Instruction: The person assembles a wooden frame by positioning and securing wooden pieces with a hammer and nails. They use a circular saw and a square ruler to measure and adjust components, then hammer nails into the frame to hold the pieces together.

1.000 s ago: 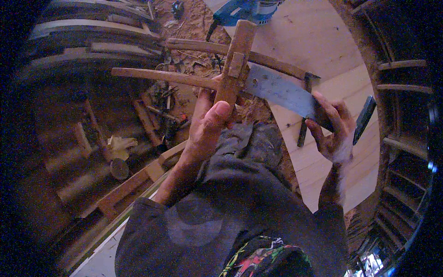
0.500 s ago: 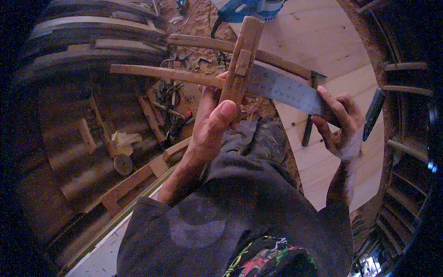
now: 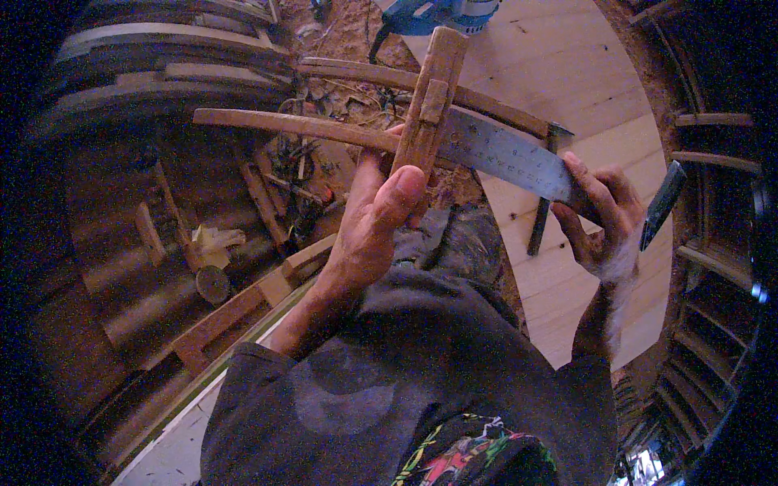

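Observation:
My left hand [image 3: 377,215] is closed around a wooden marking gauge [image 3: 429,101], thumb pressed on its upright block. The gauge's long beam [image 3: 275,123] sticks out to the left. My right hand [image 3: 608,206] pinches the far end of a metal ruler [image 3: 510,154] between thumb and fingers. The ruler's other end meets the gauge block, and its contact edge is partly hidden behind the block. Beyond the ruler lies a wooden-handled hammer [image 3: 494,112], its dark head partly covered by the ruler. A dark flat bar [image 3: 662,206] of unclear kind shows just right of my right hand.
A pale round wooden panel [image 3: 583,73] spreads beneath on the right. At its far edge stands a blue power tool [image 3: 438,16]. Curved boards [image 3: 170,53] are stacked far left, and a wooden frame piece [image 3: 235,316] lies at lower left. Shavings [image 3: 348,49] litter the ground.
The marking gauge has shifted slightly right in my left hand's grip, with the beam's left end a little higher. Ruler and right hand have moved slightly right.

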A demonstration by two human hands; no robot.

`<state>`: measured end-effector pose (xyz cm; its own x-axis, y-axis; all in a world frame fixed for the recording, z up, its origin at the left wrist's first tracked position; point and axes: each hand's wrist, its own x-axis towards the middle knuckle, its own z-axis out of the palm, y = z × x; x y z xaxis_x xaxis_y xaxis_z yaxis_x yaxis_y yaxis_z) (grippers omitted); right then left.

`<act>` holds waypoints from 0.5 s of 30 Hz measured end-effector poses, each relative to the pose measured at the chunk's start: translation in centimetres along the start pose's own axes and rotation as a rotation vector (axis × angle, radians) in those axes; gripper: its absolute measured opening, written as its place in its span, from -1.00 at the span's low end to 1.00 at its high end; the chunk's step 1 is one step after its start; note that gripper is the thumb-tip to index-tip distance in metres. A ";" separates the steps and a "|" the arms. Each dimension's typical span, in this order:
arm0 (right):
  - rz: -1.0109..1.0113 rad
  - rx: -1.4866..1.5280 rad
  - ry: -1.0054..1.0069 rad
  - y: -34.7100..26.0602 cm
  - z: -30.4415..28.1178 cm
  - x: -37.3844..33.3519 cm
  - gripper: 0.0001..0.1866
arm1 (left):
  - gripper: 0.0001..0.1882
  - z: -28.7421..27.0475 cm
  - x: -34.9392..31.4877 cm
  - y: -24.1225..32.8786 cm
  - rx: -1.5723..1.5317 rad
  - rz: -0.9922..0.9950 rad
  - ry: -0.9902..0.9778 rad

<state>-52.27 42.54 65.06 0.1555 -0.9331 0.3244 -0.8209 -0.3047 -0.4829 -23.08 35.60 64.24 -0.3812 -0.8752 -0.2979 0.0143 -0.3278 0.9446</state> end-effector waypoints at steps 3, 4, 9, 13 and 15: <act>-0.020 -0.005 0.016 0.2 0.2 0.0 -0.33 | -0.15 -0.5 0.3 -0.3 0.086 -0.028 -0.007; -0.024 -0.014 0.013 0.4 0.2 -0.1 -0.34 | -0.15 0.2 -0.1 0.4 0.015 -0.043 0.027; -0.055 -0.026 0.058 0.3 0.2 0.1 -0.33 | -0.11 0.3 -0.3 0.9 -0.021 -0.082 0.039; -0.062 0.000 0.112 0.2 0.5 0.7 -0.32 | -0.12 0.2 -0.1 0.8 0.026 -0.088 0.037; -0.063 -0.003 0.121 0.4 0.5 0.7 -0.33 | -0.14 0.1 0.3 0.8 0.063 -0.086 0.031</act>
<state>-52.21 41.68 64.66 0.1401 -0.8822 0.4496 -0.8131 -0.3616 -0.4562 -23.22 35.11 64.97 -0.3493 -0.8560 -0.3811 -0.0755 -0.3797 0.9220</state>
